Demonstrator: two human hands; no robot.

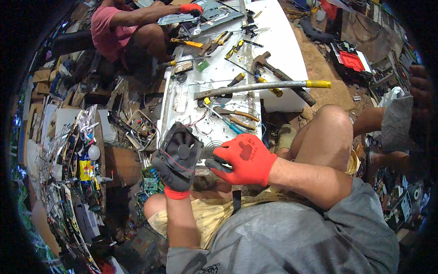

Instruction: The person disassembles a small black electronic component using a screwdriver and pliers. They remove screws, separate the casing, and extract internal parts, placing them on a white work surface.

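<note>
My left hand (pixel 174 179), in a red glove with a dark grey palm, grips a square black cooling fan (pixel 182 145) by its lower edge. The fan is tilted up, its round hub and blades facing me, with a thin red wire across its frame. Close to the fan's right side is my right hand (pixel 246 160), gloved alike. Its dark fingertips point at the fan with a gap between thumb and fingers, and nothing shows in them. Beyond my hands, a teal-handled screwdriver (pixel 235 129) and pliers (pixel 246 114) lie on a white metal panel (pixel 180 102).
A long grey bar with a yellow end (pixel 318 84) lies across the panel, near a hammer (pixel 292 82) and more screwdrivers. At the far left, a person (pixel 109 27) in red gloves handles a flat metal part. Scrap electronics (pixel 82 182) are heaped on the left.
</note>
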